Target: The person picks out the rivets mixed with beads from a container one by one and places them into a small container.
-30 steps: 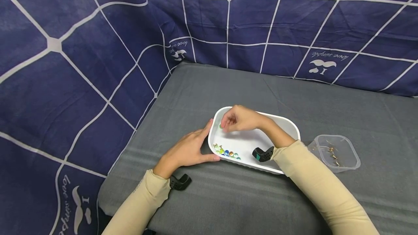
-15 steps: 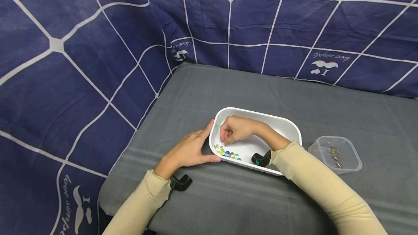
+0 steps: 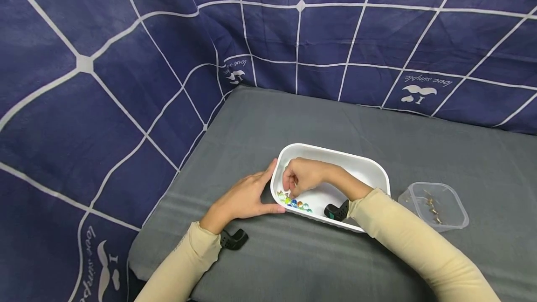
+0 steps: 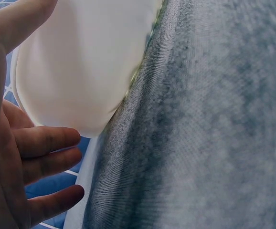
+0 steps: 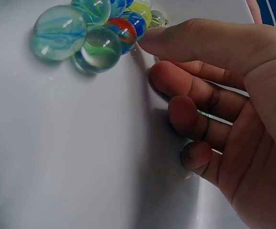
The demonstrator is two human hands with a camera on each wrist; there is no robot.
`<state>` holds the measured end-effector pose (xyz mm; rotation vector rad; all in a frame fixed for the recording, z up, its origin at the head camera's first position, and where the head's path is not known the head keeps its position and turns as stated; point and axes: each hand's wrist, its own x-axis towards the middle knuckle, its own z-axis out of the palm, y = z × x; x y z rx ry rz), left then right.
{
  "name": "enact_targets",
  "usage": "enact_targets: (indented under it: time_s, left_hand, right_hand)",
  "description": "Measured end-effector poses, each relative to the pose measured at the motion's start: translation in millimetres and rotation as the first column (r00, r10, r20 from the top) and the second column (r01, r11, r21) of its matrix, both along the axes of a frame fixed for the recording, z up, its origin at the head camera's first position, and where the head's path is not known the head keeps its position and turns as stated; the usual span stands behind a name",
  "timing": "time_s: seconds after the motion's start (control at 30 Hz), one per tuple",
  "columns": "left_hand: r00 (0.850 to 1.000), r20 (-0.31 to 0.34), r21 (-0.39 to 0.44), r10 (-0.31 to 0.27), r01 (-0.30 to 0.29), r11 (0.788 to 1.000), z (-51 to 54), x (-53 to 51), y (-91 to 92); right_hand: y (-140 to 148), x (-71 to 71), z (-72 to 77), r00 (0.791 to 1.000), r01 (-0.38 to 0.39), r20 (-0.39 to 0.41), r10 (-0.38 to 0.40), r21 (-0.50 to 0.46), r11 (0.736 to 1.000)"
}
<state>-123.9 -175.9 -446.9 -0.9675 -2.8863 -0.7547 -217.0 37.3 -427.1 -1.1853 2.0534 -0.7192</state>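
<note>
A white oblong tray (image 3: 365,164) lies on the grey cloth. Several glass marbles (image 3: 294,203) sit along its near left corner, among them a clear one with blue streaks (image 5: 60,33). Small gold-coloured pins (image 3: 279,194) lie by them. My left hand (image 3: 245,197) spans the tray's left end from outside, fingers straight and thumb at the near side. My right hand (image 3: 308,174) is inside the tray with curled fingers, its thumb (image 5: 176,43) beside the marbles. The index fingertip is hidden, so whether it pinches anything cannot be seen. Green glints show between its fingers.
A clear plastic box (image 3: 460,211) stands right of the tray, with several gold-coloured pins (image 3: 432,205) inside. Behind and at the left hangs a blue curtain (image 3: 268,31) with white lines. The grey cloth surface (image 3: 319,115) extends around the tray.
My right hand has come from the tray's far left, where a green marble showed at its fingertips, toward the marbles in the near corner. The left hand stays against the tray.
</note>
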Motion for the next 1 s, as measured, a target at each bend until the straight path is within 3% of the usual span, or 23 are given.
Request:
enact_targets:
  time_s: [0.2,1.0]
  left_hand:
    - [1.000,0.001,0.016,-0.006,0.006,1.000,-2.5,0.7,0.2]
    - [1.000,-0.005,0.013,-0.015,0.015,1.000,-3.1,0.0,0.7]
  right_hand:
    - [-0.8,1.7,-4.3,0.999,-0.011,-0.044,0.011,-0.008,1.000]
    - [-1.8,1.4,-4.6,0.996,-0.016,-0.091,0.015,-0.013,1.000]
